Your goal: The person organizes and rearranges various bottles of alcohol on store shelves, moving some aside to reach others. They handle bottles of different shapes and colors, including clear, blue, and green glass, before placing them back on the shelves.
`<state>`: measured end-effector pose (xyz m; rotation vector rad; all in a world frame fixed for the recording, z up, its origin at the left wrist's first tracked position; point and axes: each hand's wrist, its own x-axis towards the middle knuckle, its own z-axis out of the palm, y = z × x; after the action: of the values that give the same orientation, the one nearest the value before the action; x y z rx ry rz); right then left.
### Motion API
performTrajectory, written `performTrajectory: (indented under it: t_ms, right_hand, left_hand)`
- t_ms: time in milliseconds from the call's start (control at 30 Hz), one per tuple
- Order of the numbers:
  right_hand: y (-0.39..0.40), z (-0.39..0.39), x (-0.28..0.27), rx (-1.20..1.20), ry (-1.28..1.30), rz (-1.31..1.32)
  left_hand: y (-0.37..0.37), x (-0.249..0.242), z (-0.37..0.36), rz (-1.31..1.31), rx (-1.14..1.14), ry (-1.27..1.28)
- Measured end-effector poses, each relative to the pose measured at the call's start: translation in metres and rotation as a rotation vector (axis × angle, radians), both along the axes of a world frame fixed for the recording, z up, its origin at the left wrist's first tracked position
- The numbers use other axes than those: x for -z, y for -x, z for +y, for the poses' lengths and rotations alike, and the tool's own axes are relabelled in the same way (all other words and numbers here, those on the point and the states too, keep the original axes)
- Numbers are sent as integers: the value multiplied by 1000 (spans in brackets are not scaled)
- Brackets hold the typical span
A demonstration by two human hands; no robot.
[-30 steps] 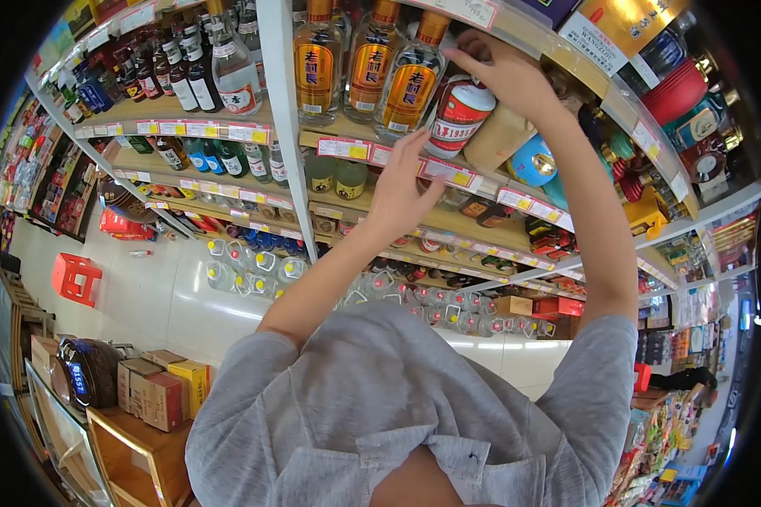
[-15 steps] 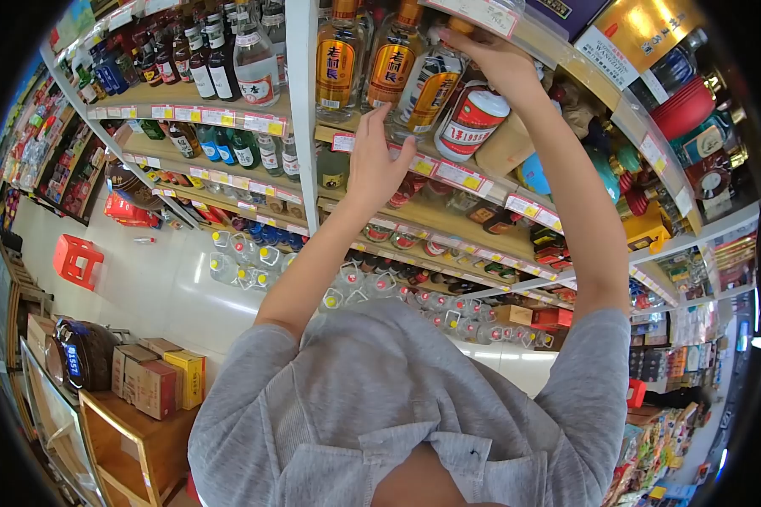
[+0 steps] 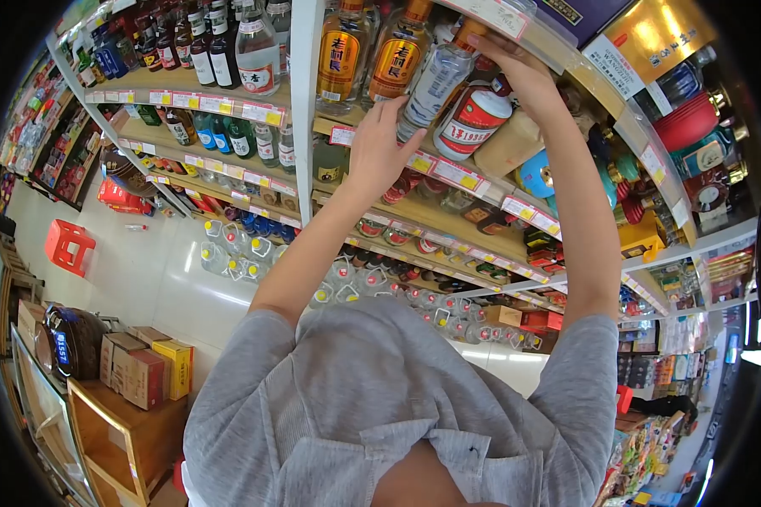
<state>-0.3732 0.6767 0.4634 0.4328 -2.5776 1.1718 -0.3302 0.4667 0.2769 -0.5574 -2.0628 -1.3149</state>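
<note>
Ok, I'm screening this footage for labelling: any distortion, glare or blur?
Head view: strong fisheye curve, wooden shelf bending, black corners. Head view: glare streaks on the pale tiled floor. Head view: large print on the red-and-white bottle reads clearly, small print on the tilted clear glass bottle too soft to read.

Orange-labelled bottle (image 3: 395,59), red-white bottle (image 3: 472,122) flank clear bottle (image 3: 434,89); front open

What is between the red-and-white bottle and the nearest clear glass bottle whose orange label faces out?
A clear glass bottle, left hand at its base, right hand at its orange cap: head view.
</note>
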Motion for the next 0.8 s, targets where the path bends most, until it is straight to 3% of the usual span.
performTrajectory:
  t_ms: [133,233,367,467,600,633,767,800]
  right_hand:
    - [-19,-20,-9,116,-57,-34]
    - [1,-25,-3,-11,-158,169]
    - [-10,-46,-8,117,-74,299]
    - [-19,-50,-18,238,-191,167]
    - [-5,-12,-15,180,30,-274]
    - [6,-1,-1,-42,90,-48]
    - [-5,-18,-6,-72,220,123]
    - [-10,-19,-10,52,145,16]
  left_hand:
    - [-3,-4,2,-50,-9,-24]
    - [0,-1,6,-17,-25,-41]
    - [-1,6,10,66,-91,-13]
    - [1,5,9,72,-75,-45]
    - [2,13,8,72,-19,-71]
    - [3,12,7,76,-13,-71]
    - [3,7,6,33,10,-72]
    - [2,4,6,22,7,-59]
